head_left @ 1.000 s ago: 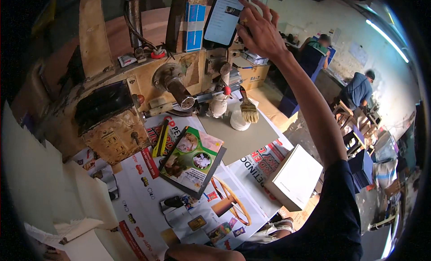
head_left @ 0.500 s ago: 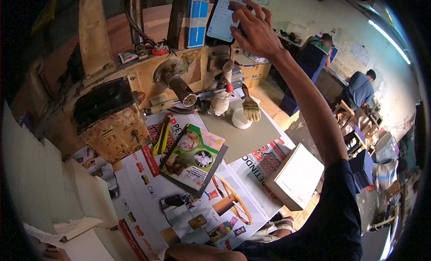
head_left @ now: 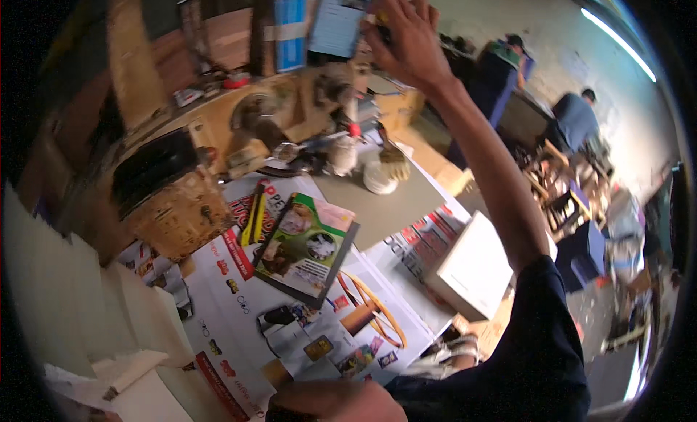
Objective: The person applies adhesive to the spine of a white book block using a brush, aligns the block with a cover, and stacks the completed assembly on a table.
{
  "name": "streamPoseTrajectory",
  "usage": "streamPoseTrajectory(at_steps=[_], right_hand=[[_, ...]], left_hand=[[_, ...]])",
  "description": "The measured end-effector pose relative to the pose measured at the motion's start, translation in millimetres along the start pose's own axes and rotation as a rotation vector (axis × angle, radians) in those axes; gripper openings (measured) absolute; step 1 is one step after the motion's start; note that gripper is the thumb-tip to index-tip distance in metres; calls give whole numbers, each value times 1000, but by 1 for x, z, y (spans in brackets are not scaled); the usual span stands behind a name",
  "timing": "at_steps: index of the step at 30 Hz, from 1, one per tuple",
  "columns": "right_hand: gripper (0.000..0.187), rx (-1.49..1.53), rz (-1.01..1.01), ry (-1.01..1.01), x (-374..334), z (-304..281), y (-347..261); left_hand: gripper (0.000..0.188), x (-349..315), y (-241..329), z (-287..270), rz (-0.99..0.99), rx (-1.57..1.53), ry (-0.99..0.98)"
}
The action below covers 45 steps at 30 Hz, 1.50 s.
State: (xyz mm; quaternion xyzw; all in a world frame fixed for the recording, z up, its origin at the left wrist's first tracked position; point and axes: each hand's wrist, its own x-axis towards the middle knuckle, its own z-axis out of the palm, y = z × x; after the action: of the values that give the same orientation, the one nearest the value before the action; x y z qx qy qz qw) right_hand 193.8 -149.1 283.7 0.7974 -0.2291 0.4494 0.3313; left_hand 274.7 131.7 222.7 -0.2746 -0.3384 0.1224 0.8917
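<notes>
My right hand (head_left: 412,48) is raised at the upper middle, beside the right edge of an upright phone (head_left: 338,21) with a lit screen. Its fingers are bent and apart, with nothing seen in them. At the bottom edge, part of my left arm or hand (head_left: 337,402) shows, smeared, with its fingers hidden. On the printed sheets (head_left: 254,335) lies a green and pink booklet (head_left: 308,244) on a dark grey board. Left of it rests a yellow and black cutter knife (head_left: 254,217). A brush (head_left: 394,161) lies across a white tub (head_left: 379,179).
A worn wooden and metal machine (head_left: 174,211) stands along the left and back. A white box (head_left: 472,262) sits at the right of the sheets. Stacked pale paper (head_left: 109,298) fills the left. Two people (head_left: 577,121) sit in the right background near stools.
My right hand has drawn back from over the phone's screen to its right edge. The screen's content differs. The whole view has shifted slightly. The left arm's visible part has shifted right.
</notes>
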Motion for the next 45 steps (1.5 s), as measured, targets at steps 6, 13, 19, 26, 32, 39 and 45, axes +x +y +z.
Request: streamPoseTrajectory(at_steps=[6, 13, 19, 26, 32, 39, 45], right_hand=[[56, 365, -215, 187, -93, 10, -92], [36, 597, -94, -27, -179, -20, -188], [48, 924, 156, -229, -249, 0, -261], [47, 1108, 279, -370, -241, 4, -306], [36, 1169, 379, -322, -258, -45, -373], [31, 1283, 271, -432, -255, -84, -418], [34, 1233, 131, -658, -320, -75, -371]], left_hand=[[61, -56, 35, -25, -526, 366, -242], [33, -135, 61, 27, -1411, 14, -1165], [37, -192, 104, 62, -1838, -249, -1533], [65, -220, 112, 56, -1944, -377, -2091], [55, -343, 161, 89, -1891, -926, -2113], [43, -436, 205, 141, -1544, -1115, -1803], [15, -305, 270, 154, -962, -349, -1623]])
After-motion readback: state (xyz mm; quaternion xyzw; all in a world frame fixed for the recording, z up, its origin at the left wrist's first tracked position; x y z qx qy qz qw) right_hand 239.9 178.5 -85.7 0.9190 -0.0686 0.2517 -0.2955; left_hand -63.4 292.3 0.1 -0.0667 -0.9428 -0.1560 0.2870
